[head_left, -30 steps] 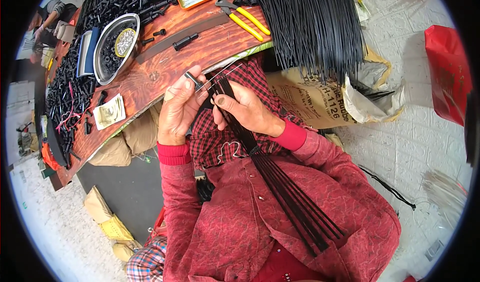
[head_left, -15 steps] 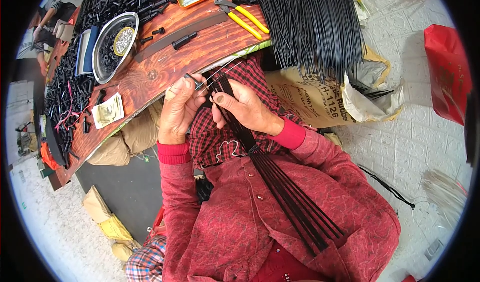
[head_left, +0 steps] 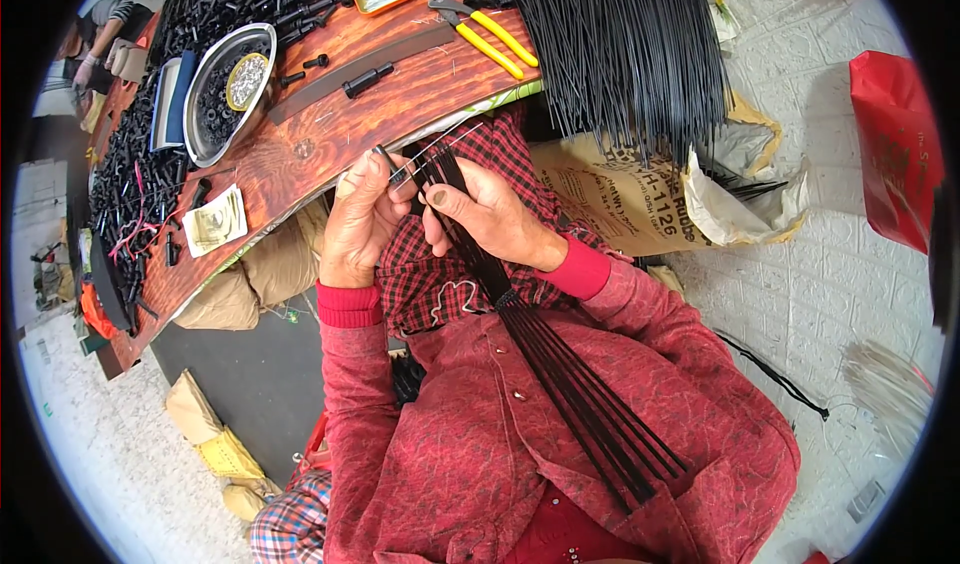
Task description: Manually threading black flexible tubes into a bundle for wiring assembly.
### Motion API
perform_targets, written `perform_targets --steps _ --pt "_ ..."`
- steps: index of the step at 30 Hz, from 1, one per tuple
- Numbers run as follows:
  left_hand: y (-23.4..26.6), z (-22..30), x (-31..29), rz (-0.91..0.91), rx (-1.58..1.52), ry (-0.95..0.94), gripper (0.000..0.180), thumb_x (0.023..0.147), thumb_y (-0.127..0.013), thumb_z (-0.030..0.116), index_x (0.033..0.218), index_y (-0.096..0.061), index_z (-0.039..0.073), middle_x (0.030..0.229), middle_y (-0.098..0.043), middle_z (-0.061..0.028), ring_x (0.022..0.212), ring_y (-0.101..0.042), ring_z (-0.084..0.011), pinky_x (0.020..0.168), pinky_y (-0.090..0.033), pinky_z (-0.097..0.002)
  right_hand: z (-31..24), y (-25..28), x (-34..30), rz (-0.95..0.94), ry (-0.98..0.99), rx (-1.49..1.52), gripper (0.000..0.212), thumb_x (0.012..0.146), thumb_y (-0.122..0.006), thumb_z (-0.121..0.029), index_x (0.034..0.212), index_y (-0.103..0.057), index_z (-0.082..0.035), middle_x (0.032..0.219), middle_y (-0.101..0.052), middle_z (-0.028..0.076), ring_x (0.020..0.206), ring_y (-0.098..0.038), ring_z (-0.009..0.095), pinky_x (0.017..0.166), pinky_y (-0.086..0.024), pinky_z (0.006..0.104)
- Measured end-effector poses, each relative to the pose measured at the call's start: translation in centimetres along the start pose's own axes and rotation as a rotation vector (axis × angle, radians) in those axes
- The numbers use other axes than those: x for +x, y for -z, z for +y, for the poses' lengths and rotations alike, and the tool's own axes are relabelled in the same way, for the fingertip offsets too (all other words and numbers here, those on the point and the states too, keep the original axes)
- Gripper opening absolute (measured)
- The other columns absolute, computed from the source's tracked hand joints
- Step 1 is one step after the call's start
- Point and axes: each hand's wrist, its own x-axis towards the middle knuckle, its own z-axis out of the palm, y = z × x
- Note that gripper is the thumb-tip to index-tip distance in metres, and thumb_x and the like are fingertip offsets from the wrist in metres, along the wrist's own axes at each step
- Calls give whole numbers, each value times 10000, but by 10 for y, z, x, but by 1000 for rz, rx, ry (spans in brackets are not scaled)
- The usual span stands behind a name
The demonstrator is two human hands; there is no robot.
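Gripping black cords (head_left: 525, 332) in the right hand (head_left: 490, 216), pinching a black tube (head_left: 397, 175) in the left hand (head_left: 353, 214); best steadied close together.

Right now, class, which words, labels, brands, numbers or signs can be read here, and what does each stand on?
I don't copy out printed wording, but this is where it stands:
Brown sack: large dark letters and numbers, partly legible, with smaller print beside them.
Red bag: dark print, too small and blurred to read fully.
Pale paper slip on the wooden table: markings too small to read.
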Motion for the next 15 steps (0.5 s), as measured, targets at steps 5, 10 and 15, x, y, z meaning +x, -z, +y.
perform_targets --steps 5,10,15 --pt "0 -1 2 23 -32 -26 285 935 -648 216 1125 -613 6 993 -626 -61 765 -547 -101 662 -500 -219 -2 0 -1 24 -17 4 318 1003 -520 -316 1063 -494 -5 768 -611 74 619 -607 147 584 -509 263" --pt "2 4 1 36 13 -26 353 943 -620 142 1253 -572 -20 1153 -640 -112 897 -613 -126 786 -554 -253 -1 0 0 49 -25 -23 302 1003 -520 -316 1032 -484 -17 769 -614 84 617 -609 145 574 -507 254" --pt "1 10 -3 38 42 -19 342 944 -596 101 1253 -570 -43 1190 -638 -135 941 -646 -140 833 -567 -269 0 0 0 47 -22 -18 295 1004 -521 -309 1032 -482 -18 770 -614 86 617 -610 145 574 -507 251"
